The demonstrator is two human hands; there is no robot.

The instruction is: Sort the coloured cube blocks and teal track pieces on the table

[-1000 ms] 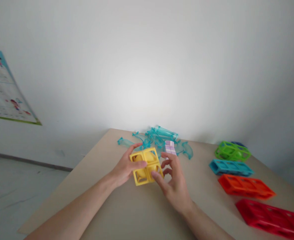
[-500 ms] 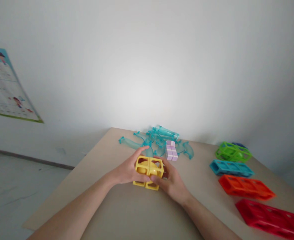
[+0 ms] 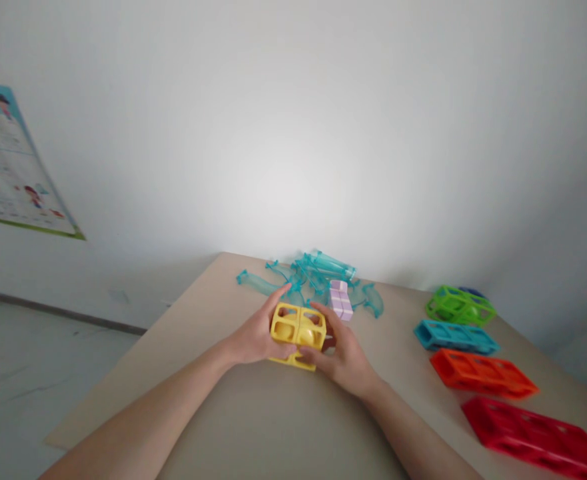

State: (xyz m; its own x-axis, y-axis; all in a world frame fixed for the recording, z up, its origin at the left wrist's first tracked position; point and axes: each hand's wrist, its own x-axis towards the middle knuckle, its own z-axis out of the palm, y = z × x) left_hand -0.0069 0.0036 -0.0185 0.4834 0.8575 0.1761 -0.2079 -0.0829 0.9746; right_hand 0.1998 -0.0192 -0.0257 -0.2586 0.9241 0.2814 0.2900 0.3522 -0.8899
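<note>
Between my two hands is a yellow open-frame toy block (image 3: 298, 327), made of cube sections with rounded yellow shapes inside. My left hand (image 3: 258, 335) grips its left side, thumb across the front and index finger raised past the top. On the right side, my right hand (image 3: 342, 350) holds it with the thumb on the lower front and the fingers behind. The block's back and part of its lower front are hidden by my fingers. Just beyond it stands a small stack of lilac blocks (image 3: 340, 303).
Translucent teal tube pieces (image 3: 318, 270) lie heaped by the wall. Along the right of the table (image 3: 213, 293) are a green frame piece (image 3: 456, 305), a blue one (image 3: 456, 336), an orange one (image 3: 483, 373) and a red one (image 3: 538, 437). A poster (image 3: 18, 167) hangs at left.
The yellow block has tipped slightly in my hands, showing more of its top and less of its lower front. Both hands keep hold of it. The view has shifted a little.
</note>
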